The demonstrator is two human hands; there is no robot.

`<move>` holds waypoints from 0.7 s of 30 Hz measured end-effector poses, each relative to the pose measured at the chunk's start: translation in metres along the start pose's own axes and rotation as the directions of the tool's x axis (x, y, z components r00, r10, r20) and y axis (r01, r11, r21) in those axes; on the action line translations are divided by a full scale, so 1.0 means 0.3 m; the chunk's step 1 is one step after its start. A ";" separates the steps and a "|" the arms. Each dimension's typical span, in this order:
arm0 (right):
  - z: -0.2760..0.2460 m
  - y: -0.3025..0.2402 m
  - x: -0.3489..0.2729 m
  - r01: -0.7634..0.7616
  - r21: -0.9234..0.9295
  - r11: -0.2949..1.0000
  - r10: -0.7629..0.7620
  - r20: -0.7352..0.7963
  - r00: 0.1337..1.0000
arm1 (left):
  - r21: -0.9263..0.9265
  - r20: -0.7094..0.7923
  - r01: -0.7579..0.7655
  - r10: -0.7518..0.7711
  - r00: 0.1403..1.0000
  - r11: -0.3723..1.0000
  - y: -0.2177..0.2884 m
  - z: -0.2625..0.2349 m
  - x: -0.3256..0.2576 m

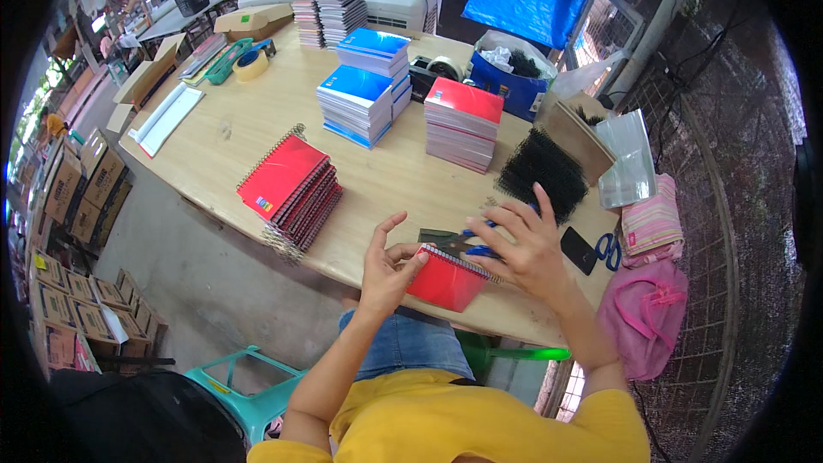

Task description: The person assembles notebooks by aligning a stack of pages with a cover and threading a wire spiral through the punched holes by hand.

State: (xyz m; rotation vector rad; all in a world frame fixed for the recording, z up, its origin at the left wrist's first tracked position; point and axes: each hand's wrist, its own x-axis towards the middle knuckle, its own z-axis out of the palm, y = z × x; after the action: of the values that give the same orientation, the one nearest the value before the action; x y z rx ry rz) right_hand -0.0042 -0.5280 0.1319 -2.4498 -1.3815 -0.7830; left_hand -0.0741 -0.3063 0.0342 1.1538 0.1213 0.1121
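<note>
A small red notebook (447, 283) with a wire coil along its upper edge is tilted at the table's near edge. My left hand (387, 273) pinches its left corner between thumb and fingers, index finger raised. Over the coil's right end, my right hand (521, 244) is closed around blue-handled pliers (482, 251), their dark jaws partly hidden behind the fingers. A dark flat piece (437, 238) lies just behind the coil. To the left stands a stack of coil-bound red notebooks (291, 180).
Behind stand stacks of unbound blue pads (356, 90) and red pads (463, 116). A pile of black wire coils (544, 173) lies right of them, with a phone (578, 250) and blue-handled scissors (608, 251) nearer. Tape (251, 66) and a blue box (506, 90) sit farther back.
</note>
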 end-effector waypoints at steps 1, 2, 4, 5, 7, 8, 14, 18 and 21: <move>0.001 0.007 0.043 0.093 -0.027 0.995 -0.092 0.034 0.995 | 0.001 0.004 0.005 -0.005 1.000 1.000 0.003 0.005 0.002; 0.004 0.014 0.074 0.190 -0.045 0.981 -0.186 0.070 0.980 | 0.003 0.000 0.008 -0.008 1.000 1.000 0.008 0.009 0.000; 0.007 0.027 0.118 0.293 -0.082 0.953 -0.286 0.093 0.954 | 0.002 -0.005 0.014 -0.014 1.000 1.000 0.017 0.007 0.001; 0.011 0.029 0.132 0.344 -0.099 0.934 -0.334 0.108 0.936 | -0.003 -0.007 0.017 -0.017 1.000 1.000 0.018 0.004 -0.001; 0.021 0.032 0.152 0.403 -0.135 0.905 -0.396 0.082 0.915 | 0.004 -0.008 0.018 -0.018 1.000 1.000 0.017 -0.007 -0.003; 0.027 0.032 0.160 0.431 -0.153 0.889 -0.426 0.068 0.902 | 0.018 -0.009 0.014 -0.014 1.000 1.000 0.016 -0.014 -0.003; 0.034 0.028 0.175 0.552 -0.205 0.808 -0.535 0.136 0.834 | 0.001 -0.018 0.031 -0.031 0.999 1.000 0.022 -0.025 -0.001; 0.030 0.002 0.155 0.043 0.161 0.986 -0.111 0.445 0.889 | 0.078 -0.104 -0.041 0.049 0.993 0.996 0.017 -0.025 -0.009; 0.038 0.011 0.126 -0.366 0.461 0.808 0.062 0.551 0.832 | 0.567 -0.042 -0.147 0.208 0.977 0.810 0.033 0.006 -0.016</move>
State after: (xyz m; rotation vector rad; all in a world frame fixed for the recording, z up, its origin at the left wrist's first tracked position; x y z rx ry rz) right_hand 0.0182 -0.4972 0.1432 -2.3331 -1.1929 0.3423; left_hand -0.0789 -0.3047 0.0442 1.7557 0.1417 0.3197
